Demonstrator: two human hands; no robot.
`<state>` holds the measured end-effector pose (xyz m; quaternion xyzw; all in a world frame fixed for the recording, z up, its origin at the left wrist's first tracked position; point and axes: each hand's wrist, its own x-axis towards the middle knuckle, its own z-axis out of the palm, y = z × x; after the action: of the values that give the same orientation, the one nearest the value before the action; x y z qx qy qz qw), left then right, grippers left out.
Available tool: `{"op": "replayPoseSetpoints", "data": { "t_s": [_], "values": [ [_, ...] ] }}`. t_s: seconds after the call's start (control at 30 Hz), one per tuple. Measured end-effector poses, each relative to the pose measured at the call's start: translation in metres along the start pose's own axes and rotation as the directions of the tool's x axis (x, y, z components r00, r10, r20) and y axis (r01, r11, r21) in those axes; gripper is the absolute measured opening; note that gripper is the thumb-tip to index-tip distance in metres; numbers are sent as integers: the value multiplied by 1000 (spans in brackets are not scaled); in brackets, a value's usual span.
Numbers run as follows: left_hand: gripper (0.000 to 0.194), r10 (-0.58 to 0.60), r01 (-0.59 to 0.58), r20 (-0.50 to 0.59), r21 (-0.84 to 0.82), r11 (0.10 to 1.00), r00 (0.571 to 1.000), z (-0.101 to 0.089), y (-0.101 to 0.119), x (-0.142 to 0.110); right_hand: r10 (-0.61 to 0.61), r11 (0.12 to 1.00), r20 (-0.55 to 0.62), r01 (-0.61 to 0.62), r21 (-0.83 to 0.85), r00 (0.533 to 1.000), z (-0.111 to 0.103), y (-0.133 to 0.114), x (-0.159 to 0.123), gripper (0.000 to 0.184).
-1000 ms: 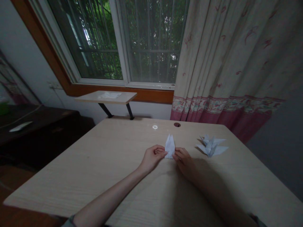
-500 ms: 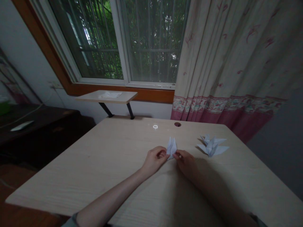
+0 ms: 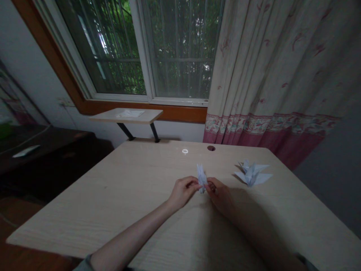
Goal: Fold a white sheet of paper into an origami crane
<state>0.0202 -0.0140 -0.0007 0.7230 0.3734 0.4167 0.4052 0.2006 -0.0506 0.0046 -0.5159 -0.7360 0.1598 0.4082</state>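
Observation:
A small piece of folded white paper (image 3: pixel 201 176) stands upright between my two hands, narrow and with several thin points at its top. My left hand (image 3: pixel 184 191) pinches its lower left side between thumb and fingers. From the other side, my right hand (image 3: pixel 219 194) grips the lower right edge, its thumb close to the left one. Folded paper cranes (image 3: pixel 252 175) with spread wings rest on the table to the right of my right hand, overlapping each other.
The pale wooden table (image 3: pixel 113 203) carries a small raised shelf (image 3: pixel 149 117) at its back left, with white paper (image 3: pixel 130 113) on it. A round cable hole (image 3: pixel 211 148) sits near the back edge. Behind are a window and a curtain (image 3: pixel 267 75).
The folded paper has turned and now looks narrower, more edge-on, and sits slightly further left. My right hand has shifted a little to the left, nearer my left hand.

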Motion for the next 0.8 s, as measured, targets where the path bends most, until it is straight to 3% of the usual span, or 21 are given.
{"op": "replayPoseSetpoints", "data": {
  "t_s": [0.17, 0.37, 0.53, 0.7, 0.8],
  "values": [
    [17, -12, 11, -12, -84, 996, 1000, 0, -2, 1, -7, 988, 113, -11, 153, 994, -3, -3, -2, 15],
    [16, -26, 29, 22, -164, 986, 999, 0, 0, 2, 140, 957, 150, -173, 234, 979, 3, 1, -1, 23],
    [19, -5, 5, 5, -115, 993, 1000, -3, 2, 3, 104, 939, 157, -149, 311, 982, 1, 5, 0, 24],
    [20, 146, -151, -52, -104, 983, 988, -4, 2, 6, 79, 940, 135, -119, 320, 988, 0, 8, 1, 27],
    [22, 132, -125, 23, -199, 972, 991, -2, -2, 6, 71, 936, 148, -117, 332, 986, 1, 11, 1, 30]
  ]
}}
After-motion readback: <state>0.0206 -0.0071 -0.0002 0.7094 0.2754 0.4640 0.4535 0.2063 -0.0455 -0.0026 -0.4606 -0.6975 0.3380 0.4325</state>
